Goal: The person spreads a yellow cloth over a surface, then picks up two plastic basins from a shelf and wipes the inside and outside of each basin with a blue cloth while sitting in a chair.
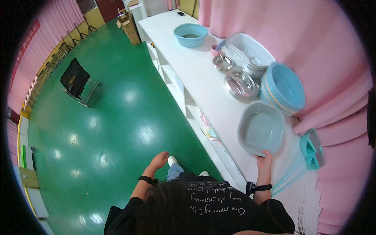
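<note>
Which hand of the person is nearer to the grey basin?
Right. The right hand holds the near rim of the grey basin; the left hand is apart from it, to its left, over the green floor.

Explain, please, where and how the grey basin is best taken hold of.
Probably by the near rim of the grey basin, from the person's side, where the right hand holds it: its mouth faces up, leaving an edge to pinch, while stacked blue basins stand beyond.

black chair [74, 76] on green floor [125, 121] | open cardboard box [131, 31] near white tabletop's [188, 58] far end | pink curtain [329, 43] along its right side
</note>
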Demonstrator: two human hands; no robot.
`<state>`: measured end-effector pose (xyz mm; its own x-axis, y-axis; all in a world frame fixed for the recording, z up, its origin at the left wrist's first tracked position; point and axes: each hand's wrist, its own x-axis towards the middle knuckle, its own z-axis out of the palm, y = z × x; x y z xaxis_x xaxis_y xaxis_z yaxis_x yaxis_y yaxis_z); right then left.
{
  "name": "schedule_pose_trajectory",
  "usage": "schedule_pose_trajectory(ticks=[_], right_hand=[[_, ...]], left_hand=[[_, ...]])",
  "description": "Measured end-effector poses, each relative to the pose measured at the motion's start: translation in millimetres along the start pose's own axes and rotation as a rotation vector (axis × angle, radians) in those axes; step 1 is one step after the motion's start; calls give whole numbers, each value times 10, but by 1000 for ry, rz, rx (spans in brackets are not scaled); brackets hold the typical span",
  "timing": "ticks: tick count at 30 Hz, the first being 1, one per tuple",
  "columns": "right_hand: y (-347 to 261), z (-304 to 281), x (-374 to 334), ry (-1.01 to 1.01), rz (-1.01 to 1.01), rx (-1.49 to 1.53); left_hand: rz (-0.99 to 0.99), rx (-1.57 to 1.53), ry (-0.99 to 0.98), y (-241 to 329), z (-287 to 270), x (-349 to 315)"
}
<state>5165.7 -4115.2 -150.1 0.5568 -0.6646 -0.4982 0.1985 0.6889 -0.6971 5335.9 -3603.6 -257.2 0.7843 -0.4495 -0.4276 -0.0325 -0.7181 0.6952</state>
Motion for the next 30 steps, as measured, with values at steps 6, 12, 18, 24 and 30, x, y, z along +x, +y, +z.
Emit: schedule_pose_trajectory(ticks=[6,12,18,24,30], right_hand=[[812,1532,-160,-289,216,-403],[2065,3138,-256,-633,563,-734],[3345,4453,-485,-919,755,-1041],[4108,5481,-373,-1052,760,-1289],[4774,6679,289,-1188,802,-1428]], left_hand=[[74,-104,115,-141,-889,10],[98,-508,437,-325,-2053,-60],[5,-850,706,-940,-2721,-165],[-61,-973,933,-1390,-3098,273],[-222,-678,1070,-1616,-3943,1033]])
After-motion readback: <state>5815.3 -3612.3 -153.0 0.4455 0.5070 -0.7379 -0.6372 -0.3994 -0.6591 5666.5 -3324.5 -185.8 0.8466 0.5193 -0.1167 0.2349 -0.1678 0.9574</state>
